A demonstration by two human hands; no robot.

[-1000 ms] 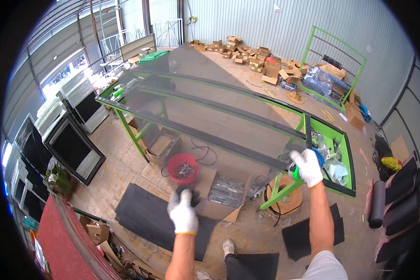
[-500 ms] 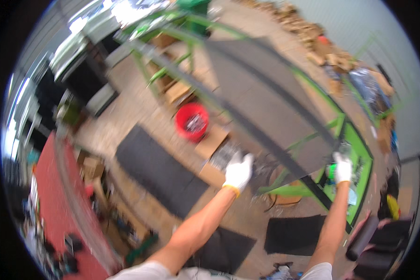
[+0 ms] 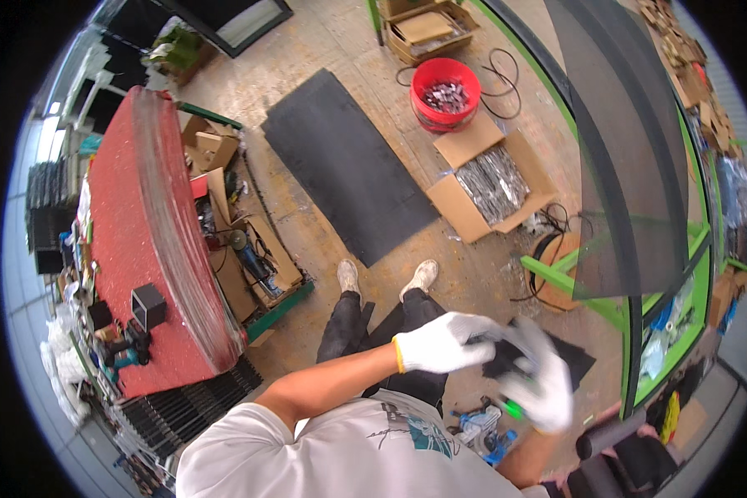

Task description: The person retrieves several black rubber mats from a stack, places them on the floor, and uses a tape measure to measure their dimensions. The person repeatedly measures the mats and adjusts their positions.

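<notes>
My left hand [image 3: 448,343], in a white glove with a yellow cuff, reaches across my body to the right. Its fingertips come close to or touch my right hand [image 3: 544,386], and motion blurs them, so whether they grip anything cannot be told. The right hand, also white-gloved and blurred, is curled around something with a bright green part [image 3: 513,408] showing below the palm; its kind is hidden. Both hands are in front of my waist, above a black sheet [image 3: 574,362] on the floor.
A mesh-covered green frame [image 3: 631,332] stands on the right. Ahead are a cardboard box of metal parts [image 3: 491,184], a red bucket [image 3: 446,93] and a long black mat [image 3: 349,166]. On the left, a red-topped bench [image 3: 141,274] bears a drill [image 3: 129,344]; cables lie by the box.
My view has swung down and left. Both hands have come away from the green frame and drawn together before my body, the green thing still in the right hand.
</notes>
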